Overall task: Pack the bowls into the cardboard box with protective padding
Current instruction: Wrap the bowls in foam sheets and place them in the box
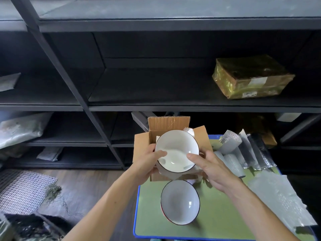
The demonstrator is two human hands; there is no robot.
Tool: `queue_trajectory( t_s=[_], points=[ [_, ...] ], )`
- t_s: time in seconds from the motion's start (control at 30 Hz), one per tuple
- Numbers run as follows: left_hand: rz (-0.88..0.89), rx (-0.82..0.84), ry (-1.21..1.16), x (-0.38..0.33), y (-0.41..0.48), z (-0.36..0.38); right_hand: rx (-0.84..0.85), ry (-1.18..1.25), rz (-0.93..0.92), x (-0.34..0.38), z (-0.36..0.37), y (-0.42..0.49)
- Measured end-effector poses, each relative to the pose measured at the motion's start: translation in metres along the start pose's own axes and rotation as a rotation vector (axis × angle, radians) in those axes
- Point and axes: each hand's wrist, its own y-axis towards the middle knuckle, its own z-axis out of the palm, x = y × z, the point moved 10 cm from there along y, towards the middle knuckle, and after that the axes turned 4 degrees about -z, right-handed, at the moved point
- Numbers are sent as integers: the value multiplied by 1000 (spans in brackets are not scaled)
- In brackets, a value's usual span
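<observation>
Bowl in the hands: white with a thin dark rim, tilted so its inside faces the camera, held in the air over the near part of the open box.
Mesh mat: pale grid sheet on the dark wooden floor at near left, with a tuft of dry fibres at its right edge.
Plastic bag: pale bag lying on a low shelf at far left.
Shelving: dark metal racks running across the far side.
Left hand: grips the bowl's left side, thumb laid over the rim onto the inside, fingers hidden underneath.
Cardboard box: brown, flaps standing open, at the far left corner of the table; white and silvery padding shows inside at its far right corner.
Second bowl: same white with a dark rim, resting on the table just near of the box, nothing touching it.
Right hand: holds the bowl's right side, thumb on the inner rim, fingers curled below.
Table: green top with a blue edge.
Foil padding: silvery rolls and folded pieces heaped on the table right of the box.
Bubble wrap: clear sheet spread over the table's right side.
Gold parcel: box in shiny yellow film with white labels, on a shelf at far right.
</observation>
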Motion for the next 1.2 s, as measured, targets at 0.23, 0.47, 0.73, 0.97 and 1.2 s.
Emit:
queue_trajectory(
  t_s=[0.23,0.47,0.73,0.97,1.2],
  points=[
    [18,-84,14,-10,9,-1,4,-47,10,3,-10,28],
    [86,-258,82,-44,12,-17,75,-265,-20,35,-11,49],
    [134,-309,191,-75,18,-21,125,-332,12,59,-7,79],
    [84,-386,313,-62,37,-31,63,-528,-28,52,-8,95],
    [-21,-361,161,-41,57,-41,-4,-602,9,37,-8,99]
  ],
)
